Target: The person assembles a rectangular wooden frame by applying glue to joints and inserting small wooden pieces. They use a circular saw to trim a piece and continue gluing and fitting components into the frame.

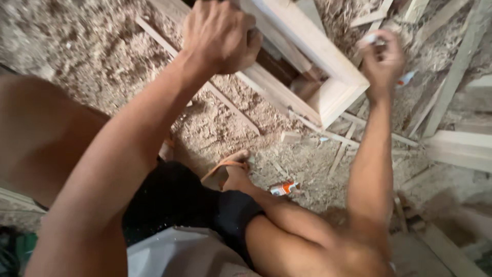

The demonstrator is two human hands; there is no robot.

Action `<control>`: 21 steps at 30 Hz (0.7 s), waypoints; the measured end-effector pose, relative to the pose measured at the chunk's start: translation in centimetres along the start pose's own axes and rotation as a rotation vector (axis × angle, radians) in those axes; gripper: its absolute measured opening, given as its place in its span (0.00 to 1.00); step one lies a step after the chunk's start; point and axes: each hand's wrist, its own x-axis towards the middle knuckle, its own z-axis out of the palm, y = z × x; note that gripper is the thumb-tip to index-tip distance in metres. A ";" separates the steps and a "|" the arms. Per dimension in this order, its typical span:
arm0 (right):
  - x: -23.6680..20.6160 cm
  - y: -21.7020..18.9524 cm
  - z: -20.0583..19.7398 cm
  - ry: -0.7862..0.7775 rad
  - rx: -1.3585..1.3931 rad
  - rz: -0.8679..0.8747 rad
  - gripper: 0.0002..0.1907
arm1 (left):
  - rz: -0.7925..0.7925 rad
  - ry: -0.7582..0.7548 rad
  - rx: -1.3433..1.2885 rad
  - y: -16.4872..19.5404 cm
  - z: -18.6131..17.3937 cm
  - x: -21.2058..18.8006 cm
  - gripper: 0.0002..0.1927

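The left hand (220, 36) has its fingers curled into a fist on the top edge of a pale wooden frame (312, 51). The right hand (382, 61) pinches a small white tube (371, 39) between blurred fingertips, just beside the frame's mitred corner. Below, a foot in an orange sandal (225, 172) rests on the sawdust-covered floor (77, 56), near a small orange-and-white tube (283, 189) and scattered wood offcuts (338, 149).
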 end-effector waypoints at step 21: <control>-18.8 -10.9 3.9 0.398 0.032 -0.064 0.15 | 0.181 0.386 -0.275 7.8 7.9 -9.4 0.38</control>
